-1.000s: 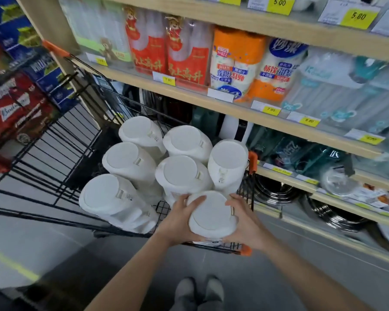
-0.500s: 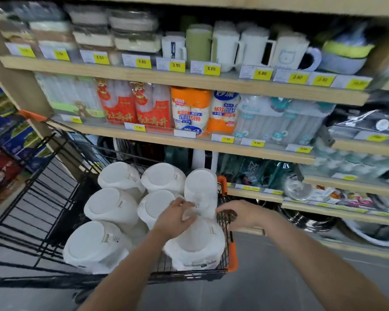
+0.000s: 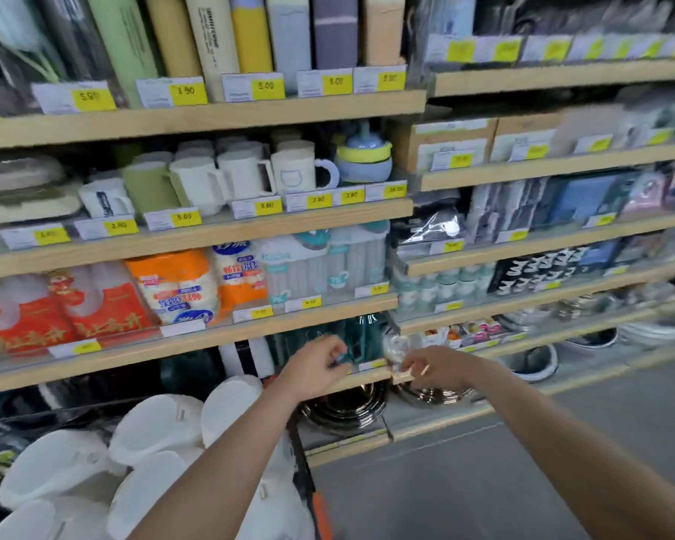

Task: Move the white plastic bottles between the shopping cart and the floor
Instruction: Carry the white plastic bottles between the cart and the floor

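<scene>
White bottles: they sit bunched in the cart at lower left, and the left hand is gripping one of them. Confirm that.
Not quite. The white bottles do sit bunched in the cart at lower left, but the left hand grips none of them; the head view shows it raised in front of the shelf edge, near the right hand, holding nothing.

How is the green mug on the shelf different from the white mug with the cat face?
The green mug is plain green; the cat-face mug is white with a faint cat outline. The green mug stands further left and nearer the shelf's front edge; the cat-face mug stands right, beside a blue and yellow bowl. The cat-face mug's round handle shows on its right; the green mug's handle is hidden. Both stand upright on the same shelf.
</scene>
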Motion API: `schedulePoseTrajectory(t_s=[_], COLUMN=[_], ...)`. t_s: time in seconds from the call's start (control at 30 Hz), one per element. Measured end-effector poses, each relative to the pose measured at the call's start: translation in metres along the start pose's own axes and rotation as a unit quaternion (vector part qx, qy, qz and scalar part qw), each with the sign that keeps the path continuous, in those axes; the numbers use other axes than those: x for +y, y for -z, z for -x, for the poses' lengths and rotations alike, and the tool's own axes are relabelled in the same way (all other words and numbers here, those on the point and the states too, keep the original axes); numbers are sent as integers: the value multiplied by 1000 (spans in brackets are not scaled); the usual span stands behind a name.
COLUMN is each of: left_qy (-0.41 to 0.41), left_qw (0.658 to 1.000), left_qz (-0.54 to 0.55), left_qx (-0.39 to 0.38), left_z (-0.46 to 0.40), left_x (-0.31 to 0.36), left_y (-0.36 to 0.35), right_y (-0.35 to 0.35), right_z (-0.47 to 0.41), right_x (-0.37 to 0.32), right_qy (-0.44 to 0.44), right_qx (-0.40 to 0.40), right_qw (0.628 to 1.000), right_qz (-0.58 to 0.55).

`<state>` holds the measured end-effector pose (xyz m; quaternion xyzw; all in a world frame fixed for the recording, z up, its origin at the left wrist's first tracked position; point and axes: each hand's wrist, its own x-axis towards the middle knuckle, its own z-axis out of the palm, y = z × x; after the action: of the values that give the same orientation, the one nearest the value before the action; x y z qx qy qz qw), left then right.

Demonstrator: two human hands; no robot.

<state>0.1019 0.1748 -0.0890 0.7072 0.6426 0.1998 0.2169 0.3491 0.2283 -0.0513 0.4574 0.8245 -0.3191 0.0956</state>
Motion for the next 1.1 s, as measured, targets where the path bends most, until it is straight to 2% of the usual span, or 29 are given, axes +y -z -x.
schedulePoseTrajectory(t_s=[0.43, 0.53, 0.73, 1.1], left_qy=[-113, -120, -150, -235], left_qw=[990, 986, 973, 936], left_qz=[69, 98, 134, 117], left_qx=[-51, -60, -116, -234], left_z=[-197, -238, -322, -531], left_x=[230, 280, 363, 485], left_y=[-168, -206, -273, -393], right_y=[103, 124, 145, 198], right_z=[84, 104, 126, 118], right_x=[280, 343, 456, 662], right_qy=[-77, -99, -137, -240], right_qx=[68, 107, 249, 334], right_qw=[992, 985, 937, 862], right_qz=[-70, -91, -206, -295])
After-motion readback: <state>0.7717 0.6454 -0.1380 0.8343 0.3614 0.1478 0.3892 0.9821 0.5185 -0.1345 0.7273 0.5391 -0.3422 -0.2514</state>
